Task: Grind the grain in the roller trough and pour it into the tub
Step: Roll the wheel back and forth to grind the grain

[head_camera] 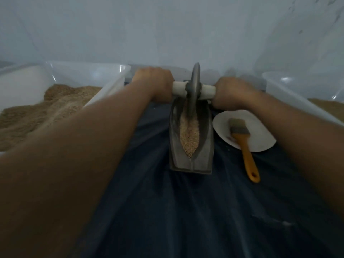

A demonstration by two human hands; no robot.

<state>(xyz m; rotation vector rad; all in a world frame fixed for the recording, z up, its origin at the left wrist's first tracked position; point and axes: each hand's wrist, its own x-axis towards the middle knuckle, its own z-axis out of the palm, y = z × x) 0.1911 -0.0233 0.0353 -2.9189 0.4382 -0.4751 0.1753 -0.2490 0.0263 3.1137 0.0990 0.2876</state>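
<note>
The roller trough (190,146) lies lengthwise on the cloth-covered surface (167,211), grain (189,135) along its channel — the near stretch looks coarse. At its far end stands the wheel (194,86); left hand (154,83) and right hand (232,94) have fingers clamped on its axle. Even downward pressure keeps the wheel upright — full-length passes. The tub (104,94) sits at the left edge.

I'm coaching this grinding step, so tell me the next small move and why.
Probably roll the wheel back toward you along the trough. Both the left hand and right hand grip the axle at the far end, and the grain nearer you still looks coarse.
</note>
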